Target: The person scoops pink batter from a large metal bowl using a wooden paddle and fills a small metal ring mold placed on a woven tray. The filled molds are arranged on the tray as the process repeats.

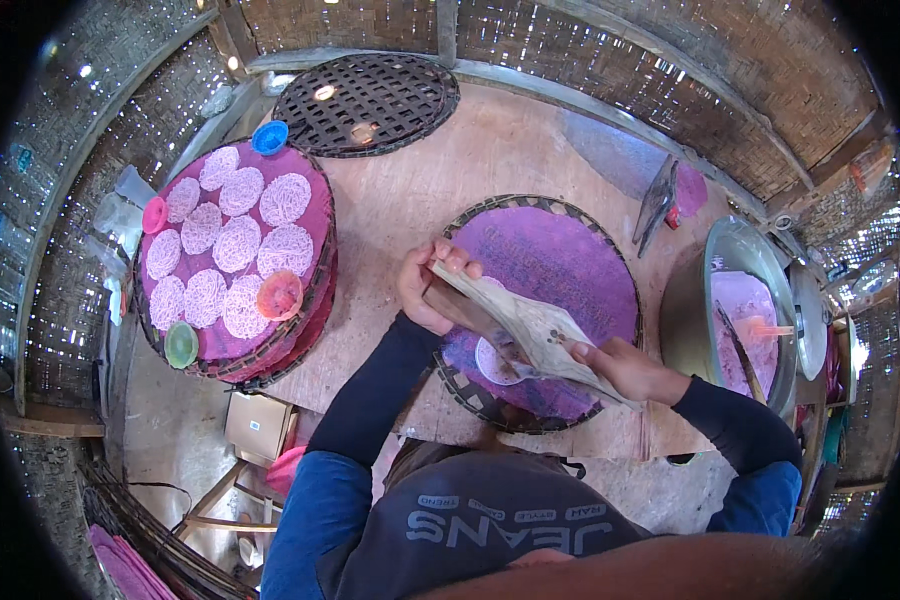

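My left hand [428, 285] grips the far end of a long, flat, pale tool [515, 318] shaped like a folded leaf or board. My right hand [620, 368] holds its near end. The tool lies slanted over a round woven tray [570, 262] covered with purple cloth. Under the tool, on the cloth, sits one pale round lacy noodle disc [492, 362], partly hidden. Both arms wear dark sleeves.
At the left stands a stack of round trays [315, 290] with purple cloth, holding several pale noodle discs [238, 245] and small coloured lids [280, 294]. A dark empty woven tray [368, 100] lies behind. A metal bowl [730, 245] with purple cloth is at the right. Woven walls surround the wooden table [410, 190].
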`<state>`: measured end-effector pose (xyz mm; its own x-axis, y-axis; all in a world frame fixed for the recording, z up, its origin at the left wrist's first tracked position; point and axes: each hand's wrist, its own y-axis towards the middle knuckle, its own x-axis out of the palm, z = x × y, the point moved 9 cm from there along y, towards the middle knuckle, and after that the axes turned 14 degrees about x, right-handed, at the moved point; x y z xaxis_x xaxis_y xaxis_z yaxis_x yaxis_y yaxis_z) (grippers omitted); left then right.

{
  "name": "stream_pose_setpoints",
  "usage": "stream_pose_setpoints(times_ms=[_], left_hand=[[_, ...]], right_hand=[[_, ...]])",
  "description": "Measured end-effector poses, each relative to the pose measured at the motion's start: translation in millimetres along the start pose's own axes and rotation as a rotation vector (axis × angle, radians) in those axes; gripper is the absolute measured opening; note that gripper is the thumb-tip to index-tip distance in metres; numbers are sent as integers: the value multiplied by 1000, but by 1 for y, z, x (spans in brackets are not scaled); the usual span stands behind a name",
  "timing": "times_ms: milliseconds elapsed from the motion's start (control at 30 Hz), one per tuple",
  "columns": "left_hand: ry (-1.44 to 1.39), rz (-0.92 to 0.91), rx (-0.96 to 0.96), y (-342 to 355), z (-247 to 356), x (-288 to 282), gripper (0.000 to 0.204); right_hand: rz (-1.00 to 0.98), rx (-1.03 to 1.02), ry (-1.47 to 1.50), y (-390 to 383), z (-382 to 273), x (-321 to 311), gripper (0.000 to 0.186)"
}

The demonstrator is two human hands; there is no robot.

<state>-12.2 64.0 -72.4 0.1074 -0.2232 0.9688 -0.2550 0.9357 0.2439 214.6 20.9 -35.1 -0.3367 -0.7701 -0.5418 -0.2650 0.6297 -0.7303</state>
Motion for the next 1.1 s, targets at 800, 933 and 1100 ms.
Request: stream_pose_setpoints(times_ms=[800, 933, 1100], left_hand=[[1082, -145, -411, -19, -44, 1, 40], [1658, -1064, -146, -61, -68, -20, 30], [1596, -141, -537, -69, -52, -79, 45]], right_hand=[[112, -206, 463, 8, 68, 3, 65], [135, -257, 553, 4, 69, 8, 65], [248, -372, 508, 2, 64, -9, 62]])
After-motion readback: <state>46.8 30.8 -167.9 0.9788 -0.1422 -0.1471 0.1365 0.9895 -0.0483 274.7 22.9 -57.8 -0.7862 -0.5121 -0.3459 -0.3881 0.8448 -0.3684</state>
